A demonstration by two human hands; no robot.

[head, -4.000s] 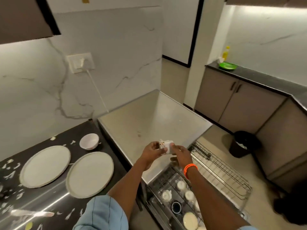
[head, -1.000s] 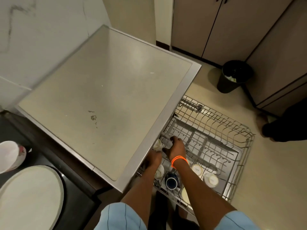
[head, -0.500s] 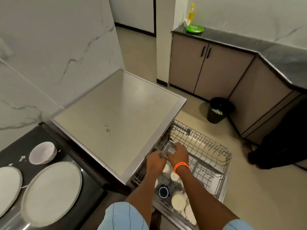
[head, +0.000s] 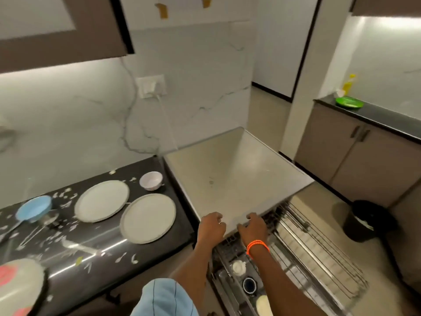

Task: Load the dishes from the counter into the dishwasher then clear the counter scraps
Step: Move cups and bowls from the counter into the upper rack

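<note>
A black counter is filling the lower left, carrying two plates and scraps. At centre, the left hand and right hand are hovering, fingers loosely curled, holding nothing, above the dishwasher rack.

Glossy black stone counter: two round grey plates, small white bowl, blue bowl, scattered white scraps.

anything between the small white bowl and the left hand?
Head view: the nearer round grey plate lies between the small white bowl and the left hand, on the black counter.
</note>
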